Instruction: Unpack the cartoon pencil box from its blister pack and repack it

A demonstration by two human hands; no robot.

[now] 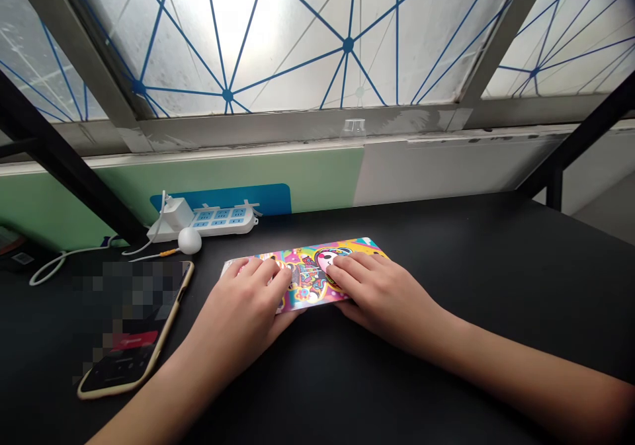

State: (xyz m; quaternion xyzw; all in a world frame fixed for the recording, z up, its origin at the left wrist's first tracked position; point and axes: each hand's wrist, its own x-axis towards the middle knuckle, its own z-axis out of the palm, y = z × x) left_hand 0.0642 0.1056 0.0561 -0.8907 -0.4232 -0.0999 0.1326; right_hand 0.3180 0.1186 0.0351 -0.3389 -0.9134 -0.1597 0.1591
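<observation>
A flat, brightly printed cartoon card or packet (310,270) lies on the black table (471,280) in front of me. My left hand (245,306) rests on its left part, fingers stretched out flat over it. My right hand (374,289) lies on its right part, fingers also flat and pointing left, thumb at the near edge. The fingertips of both hands almost meet at the middle of the card. Neither hand lifts it.
A smartphone (131,329) in a pale case lies at the left. Behind it sit a white power strip (218,219) with a plugged charger, a white ball-shaped object (189,241) and cables. A green and white wall and windows close off the back.
</observation>
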